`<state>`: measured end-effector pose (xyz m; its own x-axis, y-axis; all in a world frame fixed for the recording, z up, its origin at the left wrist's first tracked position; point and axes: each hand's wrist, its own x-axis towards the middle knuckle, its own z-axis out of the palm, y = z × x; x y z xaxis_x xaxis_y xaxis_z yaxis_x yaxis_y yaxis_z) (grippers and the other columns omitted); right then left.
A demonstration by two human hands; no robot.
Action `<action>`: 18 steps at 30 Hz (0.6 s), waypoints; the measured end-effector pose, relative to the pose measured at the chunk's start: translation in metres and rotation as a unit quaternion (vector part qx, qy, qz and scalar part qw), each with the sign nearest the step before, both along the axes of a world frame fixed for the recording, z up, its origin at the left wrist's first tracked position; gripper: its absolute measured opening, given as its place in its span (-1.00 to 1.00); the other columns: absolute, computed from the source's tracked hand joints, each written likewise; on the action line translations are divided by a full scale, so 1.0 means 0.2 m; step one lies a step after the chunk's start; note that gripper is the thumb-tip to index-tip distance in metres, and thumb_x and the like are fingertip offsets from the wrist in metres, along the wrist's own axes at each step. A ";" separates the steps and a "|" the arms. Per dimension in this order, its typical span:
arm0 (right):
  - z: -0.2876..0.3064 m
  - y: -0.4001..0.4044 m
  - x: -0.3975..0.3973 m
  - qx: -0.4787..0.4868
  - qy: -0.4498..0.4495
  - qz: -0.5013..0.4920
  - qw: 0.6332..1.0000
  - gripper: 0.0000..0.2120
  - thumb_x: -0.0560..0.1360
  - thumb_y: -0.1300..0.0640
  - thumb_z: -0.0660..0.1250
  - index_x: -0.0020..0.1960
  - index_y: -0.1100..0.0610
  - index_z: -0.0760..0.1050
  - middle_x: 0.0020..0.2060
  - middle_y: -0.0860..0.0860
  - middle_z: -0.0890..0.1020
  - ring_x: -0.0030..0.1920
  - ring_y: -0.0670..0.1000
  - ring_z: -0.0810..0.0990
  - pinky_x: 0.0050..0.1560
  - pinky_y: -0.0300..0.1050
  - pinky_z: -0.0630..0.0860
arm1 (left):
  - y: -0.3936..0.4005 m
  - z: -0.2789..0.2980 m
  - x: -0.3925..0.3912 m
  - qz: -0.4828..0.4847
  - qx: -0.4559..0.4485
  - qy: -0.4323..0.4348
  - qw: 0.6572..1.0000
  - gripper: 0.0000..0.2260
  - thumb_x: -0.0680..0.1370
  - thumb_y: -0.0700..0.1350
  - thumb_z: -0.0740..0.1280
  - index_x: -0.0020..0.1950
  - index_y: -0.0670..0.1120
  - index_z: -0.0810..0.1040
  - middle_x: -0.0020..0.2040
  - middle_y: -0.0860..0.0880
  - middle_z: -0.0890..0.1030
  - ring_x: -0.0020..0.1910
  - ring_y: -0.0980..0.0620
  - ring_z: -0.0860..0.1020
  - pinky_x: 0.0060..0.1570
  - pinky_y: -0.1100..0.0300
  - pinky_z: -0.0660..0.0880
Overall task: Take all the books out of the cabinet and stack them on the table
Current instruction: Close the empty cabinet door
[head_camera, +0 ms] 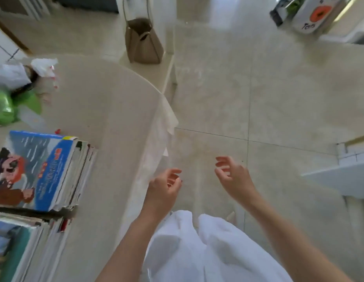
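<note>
Two stacks of books lie on the round pale table (pixel 108 110) at the left. The far stack (pixel 40 171) has a blue picture-book cover on top. The near stack (pixel 20 249) reaches the bottom left corner. My left hand (pixel 163 190) hangs just off the table's right edge, fingers loosely curled, holding nothing. My right hand (pixel 234 176) hovers over the tiled floor to its right, fingers loosely bent and empty. The cabinet is not in view.
A brown handbag (pixel 143 41) sits on a white chair beyond the table. Plastic bags, white (pixel 16 72) and green (pixel 8 108), lie on the table's far left. A white box with an orange mark (pixel 315 15) stands at the top right. A white ledge (pixel 339 178) juts in at the right.
</note>
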<state>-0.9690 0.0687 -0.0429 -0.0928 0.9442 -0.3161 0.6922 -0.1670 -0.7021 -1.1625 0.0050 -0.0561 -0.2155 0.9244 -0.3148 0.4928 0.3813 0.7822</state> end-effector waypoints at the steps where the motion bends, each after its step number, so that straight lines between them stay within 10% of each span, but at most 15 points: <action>1: 0.00 -0.01 0.11 -0.009 -0.007 -0.027 1.000 -0.74 0.52 0.22 0.30 0.21 0.16 0.51 -0.07 -0.03 0.62 -0.12 -0.04 0.59 -0.05 -0.20 0.46 | 0.04 0.00 0.08 -0.025 0.002 0.003 1.000 -0.82 0.54 -0.18 0.32 0.08 0.03 0.60 -0.16 0.08 0.68 -0.16 0.24 0.61 -0.15 0.44 0.49; 18: 0.03 -0.22 2.07 -0.047 0.001 -0.358 0.933 -0.77 0.56 0.17 0.26 0.20 0.12 0.51 -0.04 -0.03 0.60 -0.06 -0.06 0.55 -0.11 -0.29 0.36 | 0.50 -0.06 2.13 -0.350 -0.008 -0.044 0.936 -0.78 0.52 -0.25 0.35 0.02 0.08 0.58 -0.19 0.00 0.67 -0.18 0.05 0.63 -0.10 0.14 0.59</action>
